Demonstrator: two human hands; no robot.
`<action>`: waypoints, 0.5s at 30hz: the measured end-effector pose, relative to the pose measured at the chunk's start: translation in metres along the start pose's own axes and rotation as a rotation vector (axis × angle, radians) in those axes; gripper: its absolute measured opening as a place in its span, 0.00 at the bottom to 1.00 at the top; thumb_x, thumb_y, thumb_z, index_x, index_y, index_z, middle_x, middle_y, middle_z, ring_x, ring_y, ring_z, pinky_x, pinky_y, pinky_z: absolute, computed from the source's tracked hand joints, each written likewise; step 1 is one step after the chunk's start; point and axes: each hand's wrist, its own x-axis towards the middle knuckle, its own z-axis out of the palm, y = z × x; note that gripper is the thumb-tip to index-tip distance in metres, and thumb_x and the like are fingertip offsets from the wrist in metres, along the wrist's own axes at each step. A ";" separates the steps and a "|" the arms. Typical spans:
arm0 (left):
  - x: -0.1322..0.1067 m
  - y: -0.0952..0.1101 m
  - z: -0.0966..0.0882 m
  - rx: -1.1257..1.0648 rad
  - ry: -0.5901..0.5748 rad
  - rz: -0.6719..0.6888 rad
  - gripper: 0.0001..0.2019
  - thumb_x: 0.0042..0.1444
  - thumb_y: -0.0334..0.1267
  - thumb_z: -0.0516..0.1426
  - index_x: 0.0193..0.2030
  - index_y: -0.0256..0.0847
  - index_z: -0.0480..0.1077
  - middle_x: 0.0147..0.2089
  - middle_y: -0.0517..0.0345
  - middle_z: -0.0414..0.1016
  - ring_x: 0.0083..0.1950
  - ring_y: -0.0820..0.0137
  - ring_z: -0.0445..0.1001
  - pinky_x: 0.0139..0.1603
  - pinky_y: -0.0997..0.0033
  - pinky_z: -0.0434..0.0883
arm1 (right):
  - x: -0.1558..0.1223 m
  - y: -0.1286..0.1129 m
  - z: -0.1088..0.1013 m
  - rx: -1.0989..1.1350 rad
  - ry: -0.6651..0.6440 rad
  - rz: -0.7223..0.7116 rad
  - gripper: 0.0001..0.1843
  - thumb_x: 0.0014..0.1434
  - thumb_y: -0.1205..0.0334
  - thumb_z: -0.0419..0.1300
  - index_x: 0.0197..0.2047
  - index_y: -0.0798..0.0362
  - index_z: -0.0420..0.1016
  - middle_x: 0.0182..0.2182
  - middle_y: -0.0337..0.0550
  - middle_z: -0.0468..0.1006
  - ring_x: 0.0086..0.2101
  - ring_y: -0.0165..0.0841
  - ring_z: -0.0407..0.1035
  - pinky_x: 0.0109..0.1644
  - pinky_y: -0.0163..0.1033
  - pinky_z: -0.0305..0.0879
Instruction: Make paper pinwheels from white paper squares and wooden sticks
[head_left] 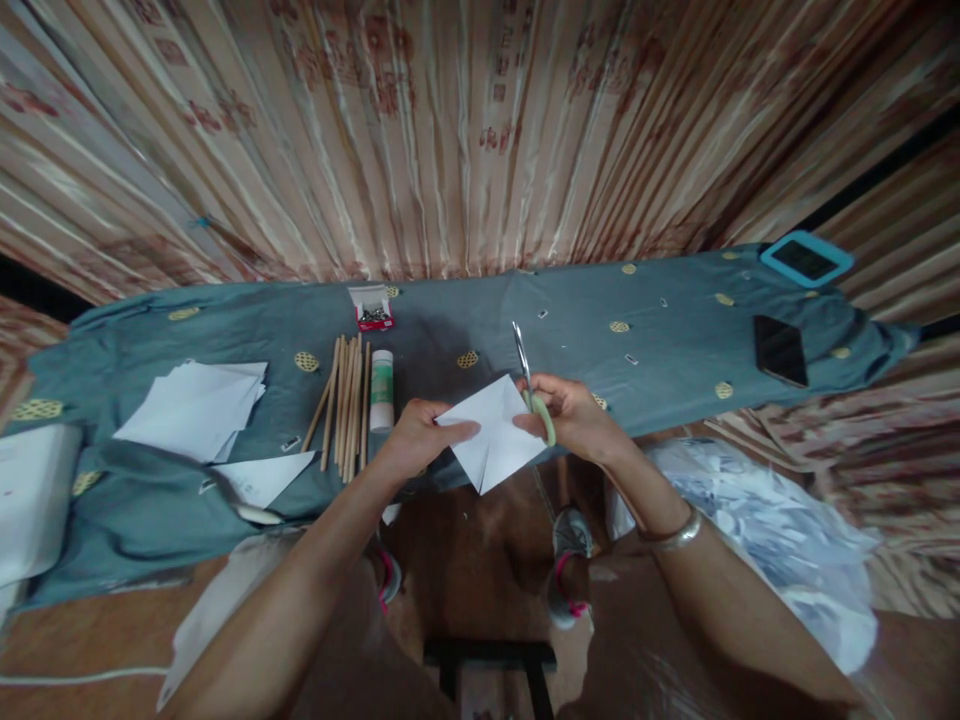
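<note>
White and creased, the folded paper (495,432) is held in the air just in front of the near edge of the table, between the person's two hands and above the gap where the knees and shoes show below. The left hand (416,440) pinches the paper's left corner, thumb on top and fingers curled shut beneath it. The right hand (574,415) is closed through the pale green handle of the scissors (525,375) at the paper's right edge; the blades point up and away over the sheet and look close together, though whether they bite the paper I cannot tell. A sheet like this is probably light, limp away from its folds and easy to tear or crumple, so it is best held near a folded edge or corner, close to the blades, where the layers stiffen it. On the grey-blue tablecloth (675,350) to the left lie a row of wooden sticks (346,405), a glue stick (382,390) just beside them and a small open box (373,310) behind. Farther left are a loose stack of white sheets (199,405) and a paper triangle (262,477). A dark phone (780,350) lies well to the right, and a bag of paper scraps (772,540) sits below the right forearm.
</note>
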 end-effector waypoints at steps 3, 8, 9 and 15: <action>0.004 -0.001 -0.001 0.015 -0.018 0.025 0.11 0.32 0.42 0.69 0.21 0.37 0.78 0.21 0.60 0.75 0.22 0.74 0.67 0.26 0.75 0.64 | -0.002 -0.001 -0.003 0.005 -0.006 -0.003 0.21 0.36 0.61 0.73 0.34 0.52 0.71 0.18 0.27 0.70 0.20 0.23 0.61 0.23 0.30 0.56; 0.007 0.004 -0.006 0.101 -0.012 0.099 0.11 0.37 0.43 0.66 0.18 0.38 0.75 0.18 0.62 0.70 0.22 0.76 0.64 0.25 0.76 0.60 | -0.005 -0.004 -0.010 0.014 0.001 -0.008 0.20 0.36 0.60 0.74 0.32 0.52 0.71 0.19 0.28 0.72 0.20 0.23 0.62 0.23 0.30 0.58; 0.007 0.006 -0.006 0.116 0.001 0.118 0.12 0.38 0.43 0.66 0.16 0.38 0.73 0.17 0.63 0.68 0.21 0.76 0.63 0.25 0.76 0.59 | -0.006 -0.004 -0.012 0.016 0.002 -0.009 0.20 0.36 0.59 0.74 0.32 0.53 0.71 0.20 0.29 0.72 0.20 0.23 0.63 0.23 0.30 0.59; 0.007 0.020 -0.011 0.029 0.096 0.167 0.09 0.37 0.41 0.65 0.17 0.38 0.74 0.18 0.60 0.70 0.22 0.75 0.64 0.26 0.75 0.61 | -0.007 -0.005 -0.019 -0.009 0.006 -0.001 0.21 0.35 0.56 0.75 0.31 0.53 0.73 0.19 0.30 0.71 0.19 0.23 0.61 0.22 0.30 0.58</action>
